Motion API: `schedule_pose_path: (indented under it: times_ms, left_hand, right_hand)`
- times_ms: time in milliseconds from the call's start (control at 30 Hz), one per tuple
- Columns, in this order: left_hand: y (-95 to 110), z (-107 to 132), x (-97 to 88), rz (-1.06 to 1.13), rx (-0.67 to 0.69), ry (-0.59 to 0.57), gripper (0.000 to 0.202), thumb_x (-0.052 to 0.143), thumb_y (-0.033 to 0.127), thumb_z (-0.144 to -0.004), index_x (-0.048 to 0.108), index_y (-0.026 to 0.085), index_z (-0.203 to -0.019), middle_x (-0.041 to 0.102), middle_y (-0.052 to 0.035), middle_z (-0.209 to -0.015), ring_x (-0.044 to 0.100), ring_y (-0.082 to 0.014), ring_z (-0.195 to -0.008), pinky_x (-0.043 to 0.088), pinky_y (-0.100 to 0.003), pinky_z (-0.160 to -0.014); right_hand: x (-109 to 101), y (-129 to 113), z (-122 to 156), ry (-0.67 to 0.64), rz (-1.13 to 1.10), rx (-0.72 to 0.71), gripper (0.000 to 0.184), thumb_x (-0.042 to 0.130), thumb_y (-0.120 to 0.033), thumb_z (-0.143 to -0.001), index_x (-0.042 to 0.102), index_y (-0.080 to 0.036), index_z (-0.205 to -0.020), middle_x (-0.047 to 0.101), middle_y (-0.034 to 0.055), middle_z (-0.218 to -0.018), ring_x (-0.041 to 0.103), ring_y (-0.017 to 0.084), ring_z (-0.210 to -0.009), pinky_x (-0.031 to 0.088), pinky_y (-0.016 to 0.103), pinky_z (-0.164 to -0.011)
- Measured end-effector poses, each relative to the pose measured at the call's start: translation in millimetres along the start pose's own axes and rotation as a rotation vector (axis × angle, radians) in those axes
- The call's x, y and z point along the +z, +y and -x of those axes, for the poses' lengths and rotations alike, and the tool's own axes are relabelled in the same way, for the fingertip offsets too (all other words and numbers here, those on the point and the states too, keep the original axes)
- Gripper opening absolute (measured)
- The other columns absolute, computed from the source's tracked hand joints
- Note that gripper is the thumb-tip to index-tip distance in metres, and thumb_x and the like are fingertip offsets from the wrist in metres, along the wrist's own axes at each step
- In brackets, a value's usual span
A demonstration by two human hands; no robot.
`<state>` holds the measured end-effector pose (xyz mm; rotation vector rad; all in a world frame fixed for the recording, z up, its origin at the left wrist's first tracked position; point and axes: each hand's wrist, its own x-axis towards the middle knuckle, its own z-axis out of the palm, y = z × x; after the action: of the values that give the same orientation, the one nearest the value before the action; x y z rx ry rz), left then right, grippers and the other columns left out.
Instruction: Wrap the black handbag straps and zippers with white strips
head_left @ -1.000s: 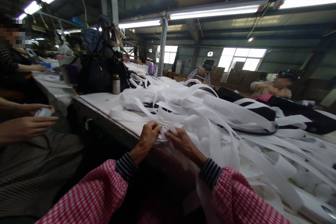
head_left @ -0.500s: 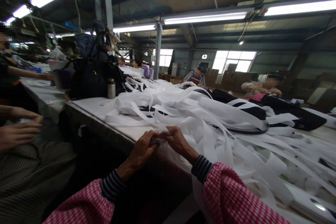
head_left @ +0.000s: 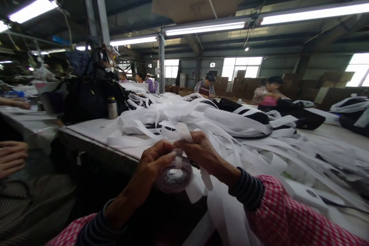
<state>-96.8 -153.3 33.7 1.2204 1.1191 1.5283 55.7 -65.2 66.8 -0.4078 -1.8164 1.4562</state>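
My left hand [head_left: 157, 159] is closed, with thumb and fingers pinching at the top of a round, translucent roll [head_left: 164, 186] that hangs just off the table's front edge. The roll has a hollow, shiny middle; what it is made of I cannot make out. Close beside it, my right hand [head_left: 201, 150] is pinched on a white fabric strip [head_left: 183, 132], whose end stands up above the fingertips. The fingertips of both hands nearly meet. Loose white strips [head_left: 225, 215] hang down below my right hand.
A large tangle of white strips [head_left: 178, 107] covers the table [head_left: 86, 128], with black bags [head_left: 300, 113] among them. A bottle [head_left: 112, 108] and a dark bag [head_left: 83, 98] stand at the left. Co-workers sit across the table; another person's hand [head_left: 13, 157] is at my left.
The view has turned right. My hands have tilted so that the roll shows below the left one; the metal loop by my left fingers is no longer visible. A strip end now stands above my right fingers.
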Motion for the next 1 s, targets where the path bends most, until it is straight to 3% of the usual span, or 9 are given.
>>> schedule_pose_path:
  times_ms: [133, 267, 400, 533, 667, 833, 933, 1000]
  left_hand:
    - [0, 9, 17.5, -0.087, -0.001, 0.028, 0.028, 0.079, 0.044, -0.078, 0.069, 0.018, -0.084, 0.067, -0.0018, -0.079, 0.061, -0.017, -0.072, 0.051, -0.025, -0.065]
    - [9, 16, 21.0, -0.273, 0.102, -0.014, 0.023, 0.078, 0.041, -0.077, 0.072, 0.018, -0.076, 0.065, -0.0016, -0.076, 0.059, -0.0171, -0.073, 0.049, -0.024, -0.066]
    - [14, 25, 22.2, -0.419, 0.147, -0.071, 0.024, 0.074, 0.042, -0.081, 0.074, 0.018, -0.077, 0.064, -0.0009, -0.072, 0.056, -0.0158, -0.069, 0.046, -0.023, -0.063]
    - [14, 28, 20.1, -0.578, 0.119, -0.163, 0.025, 0.068, 0.04, -0.087, 0.073, 0.017, -0.078, 0.065, -0.0003, -0.073, 0.056, -0.0148, -0.07, 0.045, -0.021, -0.064]
    - [13, 22, 15.2, -0.548, 0.084, -0.145, 0.026, 0.069, 0.043, -0.088, 0.074, 0.018, -0.085, 0.068, 0.0005, -0.076, 0.058, -0.0143, -0.071, 0.045, -0.021, -0.065]
    - [6, 17, 16.9, -0.551, -0.004, -0.156, 0.028, 0.075, 0.045, -0.083, 0.077, 0.02, -0.095, 0.075, -0.0015, -0.09, 0.066, -0.0185, -0.084, 0.05, -0.023, -0.075]
    - [2, 20, 16.3, -0.486, -0.066, -0.201, 0.031, 0.08, 0.043, -0.077, 0.075, 0.022, -0.099, 0.075, -0.0006, -0.091, 0.068, -0.0192, -0.082, 0.052, -0.023, -0.073]
    - [2, 22, 12.8, -0.486, -0.083, -0.161, 0.03, 0.08, 0.045, -0.076, 0.073, 0.021, -0.093, 0.074, -0.0002, -0.086, 0.068, -0.0196, -0.078, 0.053, -0.024, -0.069]
  right_hand:
    - [0, -5, 16, 0.027, -0.053, 0.032, 0.03, 0.074, -0.035, -0.074, 0.055, -0.017, -0.06, 0.042, -0.0039, -0.057, 0.032, 0.008, -0.053, 0.024, 0.024, -0.049]
    - [-5, 0, 28, 0.1, -0.11, 0.115, 0.031, 0.075, -0.034, -0.071, 0.055, -0.017, -0.056, 0.039, -0.0053, -0.051, 0.027, 0.006, -0.049, 0.018, 0.024, -0.046]
    - [-6, 10, 37, 0.169, -0.178, 0.2, 0.027, 0.075, -0.032, -0.069, 0.058, -0.016, -0.057, 0.045, -0.0044, -0.051, 0.028, 0.006, -0.046, 0.016, 0.025, -0.045]
    - [4, 5, 38, 0.162, -0.127, 0.113, 0.027, 0.074, -0.031, -0.069, 0.057, -0.016, -0.055, 0.048, -0.0032, -0.053, 0.037, 0.008, -0.051, 0.026, 0.024, -0.049]
    - [7, -6, 30, 0.158, -0.07, -0.056, 0.027, 0.073, -0.03, -0.072, 0.057, -0.015, -0.056, 0.048, -0.0036, -0.057, 0.041, 0.009, -0.057, 0.032, 0.024, -0.056]
    - [-12, 7, 22, 0.178, -0.09, 0.108, 0.031, 0.08, -0.036, -0.069, 0.061, -0.014, -0.058, 0.052, -0.0031, -0.053, 0.036, 0.007, -0.048, 0.024, 0.024, -0.048]
    - [-24, 9, 27, 0.099, -0.088, 0.145, 0.032, 0.081, -0.039, -0.071, 0.064, -0.013, -0.062, 0.054, -0.0032, -0.054, 0.032, 0.005, -0.045, 0.02, 0.023, -0.044]
    - [-30, 2, 35, 0.041, -0.07, 0.128, 0.037, 0.082, -0.044, -0.075, 0.065, -0.013, -0.066, 0.055, -0.0031, -0.056, 0.033, 0.004, -0.046, 0.021, 0.022, -0.044]
